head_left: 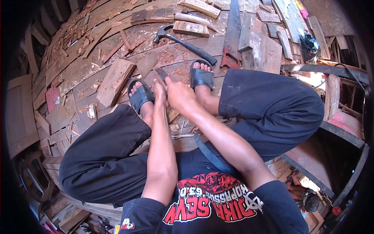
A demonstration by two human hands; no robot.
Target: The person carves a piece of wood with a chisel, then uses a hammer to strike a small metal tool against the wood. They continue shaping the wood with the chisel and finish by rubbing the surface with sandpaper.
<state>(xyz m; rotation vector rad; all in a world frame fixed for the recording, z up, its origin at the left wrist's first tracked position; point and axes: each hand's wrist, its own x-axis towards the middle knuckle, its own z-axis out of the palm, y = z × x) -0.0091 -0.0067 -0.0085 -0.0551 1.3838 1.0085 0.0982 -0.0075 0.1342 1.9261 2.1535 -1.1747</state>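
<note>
Between the sandaled feet, my two hands meet close together. My right hand [181, 94] is closed in a fist around a flat, dark-ended tool [161, 73] that looks like a chisel or file; its handle is hidden by the fingers. Pressed up beside it, my left hand [160, 92] is turned edge-on with its fingers closed; what it grips is hidden. Just beyond the tool's end lies a thin flat piece of wood [147, 64]. A thick wooden block [115, 82] rests left of the left sandal [141, 96].
A claw hammer [185, 45] lies beyond the feet, and a handsaw [232, 33] with a red handle is at right. Wood offcuts [191, 28] and shavings litter the plank floor. A large beam [259, 43] stands near the right knee; a metal frame [327, 70] borders the right side.
</note>
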